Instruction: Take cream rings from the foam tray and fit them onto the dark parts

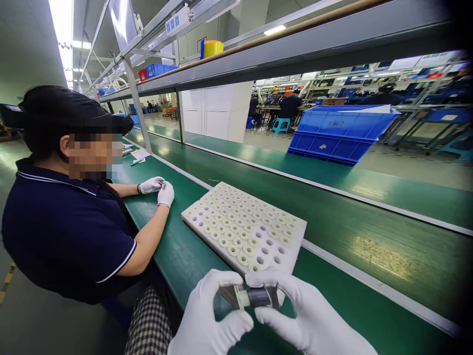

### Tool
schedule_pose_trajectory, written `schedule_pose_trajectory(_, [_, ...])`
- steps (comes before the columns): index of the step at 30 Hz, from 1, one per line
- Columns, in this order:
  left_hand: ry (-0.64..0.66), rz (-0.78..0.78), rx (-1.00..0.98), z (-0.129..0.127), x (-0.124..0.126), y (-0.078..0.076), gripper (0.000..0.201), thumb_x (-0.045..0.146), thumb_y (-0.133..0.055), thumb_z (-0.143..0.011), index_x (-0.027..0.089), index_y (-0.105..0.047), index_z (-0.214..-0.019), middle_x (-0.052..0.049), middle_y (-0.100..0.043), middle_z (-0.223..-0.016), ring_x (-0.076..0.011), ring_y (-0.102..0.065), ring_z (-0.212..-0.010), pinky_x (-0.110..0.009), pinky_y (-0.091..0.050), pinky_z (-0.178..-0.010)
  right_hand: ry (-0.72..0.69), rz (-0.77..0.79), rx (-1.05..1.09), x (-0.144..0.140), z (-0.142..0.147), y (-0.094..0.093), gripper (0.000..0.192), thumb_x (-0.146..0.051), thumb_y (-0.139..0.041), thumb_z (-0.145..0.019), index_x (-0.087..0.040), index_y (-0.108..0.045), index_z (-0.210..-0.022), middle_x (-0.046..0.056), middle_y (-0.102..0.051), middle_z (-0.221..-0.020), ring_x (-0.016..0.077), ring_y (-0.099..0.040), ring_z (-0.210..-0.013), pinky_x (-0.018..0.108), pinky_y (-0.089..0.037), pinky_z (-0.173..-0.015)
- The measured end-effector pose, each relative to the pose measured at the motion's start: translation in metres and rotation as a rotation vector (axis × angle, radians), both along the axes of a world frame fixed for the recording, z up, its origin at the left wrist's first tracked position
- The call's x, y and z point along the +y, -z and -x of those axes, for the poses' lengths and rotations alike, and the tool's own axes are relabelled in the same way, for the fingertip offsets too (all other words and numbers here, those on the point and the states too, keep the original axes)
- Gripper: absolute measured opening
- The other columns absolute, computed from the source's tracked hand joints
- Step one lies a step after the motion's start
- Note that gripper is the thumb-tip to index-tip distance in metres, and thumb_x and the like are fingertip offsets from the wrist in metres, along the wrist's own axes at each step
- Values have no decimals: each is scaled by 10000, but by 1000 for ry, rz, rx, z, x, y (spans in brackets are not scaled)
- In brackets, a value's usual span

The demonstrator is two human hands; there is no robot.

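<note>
Both my hands wear white gloves and meet low in front of me. My left hand [216, 313] pinches a pale cream flanged piece [243, 299] between thumb and fingers. A short dark cylinder [258, 297] is gripped by my right hand [306, 315], its end against the flanged piece; whether one sits inside the other I cannot tell. Just beyond my fingers lies a white foam tray [290, 264] with rows of round holes. Pale ring-shaped parts [232, 250] fill most of these, while several holes at the near right and far left are bare.
A co-worker [62, 207] in a dark shirt and white gloves sits at my left along the green bench [188, 268]. Behind the tray runs a green belt [332, 217] with a metal rail. Blue crates [332, 133] stand beyond it; a shelf [258, 59] crosses overhead.
</note>
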State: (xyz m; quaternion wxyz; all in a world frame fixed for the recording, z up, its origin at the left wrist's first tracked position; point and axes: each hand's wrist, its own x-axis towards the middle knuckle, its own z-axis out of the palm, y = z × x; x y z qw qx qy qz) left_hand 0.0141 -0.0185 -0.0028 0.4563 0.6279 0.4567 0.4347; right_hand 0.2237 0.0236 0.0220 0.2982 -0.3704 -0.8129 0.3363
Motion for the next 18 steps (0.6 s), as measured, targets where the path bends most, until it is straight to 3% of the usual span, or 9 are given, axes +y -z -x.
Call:
schedule_pose_trajectory(2, [-22, -30, 55, 1, -2, 2, 479, 457, -707, -847, 245, -578, -1256, -55, -571, -1256, -201, -563, -1157, -308, -421, -1038, 12, -13, 23, -1, 0, 0, 222, -257, -651, -852, -238, -653, -1074, -13, -720, -942, 112, -679, -778, 203, -561, -714])
schedule_pose_trajectory(5, [-16, 40, 55, 2, -5, 2, 668, 575, -677, -838, 267, -494, -1402, -79, -530, -1370, -248, -525, -1254, -352, -386, -1098, 7, -64, 40, -5, 0, 1, 201, -236, -639, -873, -241, -632, -1074, -9, -712, -960, 117, -681, -820, 210, -566, -745])
schedule_pose_trajectory(9, [-5, 149, -7, 1, -6, 2, 673, 670, -565, -875, 192, -551, -1348, -112, -634, -1196, -257, -615, -1103, -377, -458, -1007, -36, -115, 35, -7, 1, 4, 191, -182, -619, -890, -253, -601, -1067, -16, -688, -949, 100, -668, -834, 197, -558, -765])
schedule_pose_trajectory(14, [-54, 41, 86, 4, -5, 9, 694, 565, -682, -840, 214, -495, -1409, -84, -620, -1226, -232, -584, -1165, -348, -432, -1062, -48, -108, 20, -2, 1, 5, 297, -153, -628, -868, -280, -563, -1128, -37, -682, -1004, 82, -666, -865, 181, -557, -786])
schedule_pose_trajectory(18, [-66, -45, 226, 7, -10, 18, 650, 460, -681, -880, 310, -442, -1466, -48, -581, -1335, -213, -530, -1289, -309, -428, -1105, -52, -75, 47, -1, 0, 6, 289, -186, -646, -870, -271, -570, -1136, -21, -684, -998, 92, -661, -831, 185, -560, -735])
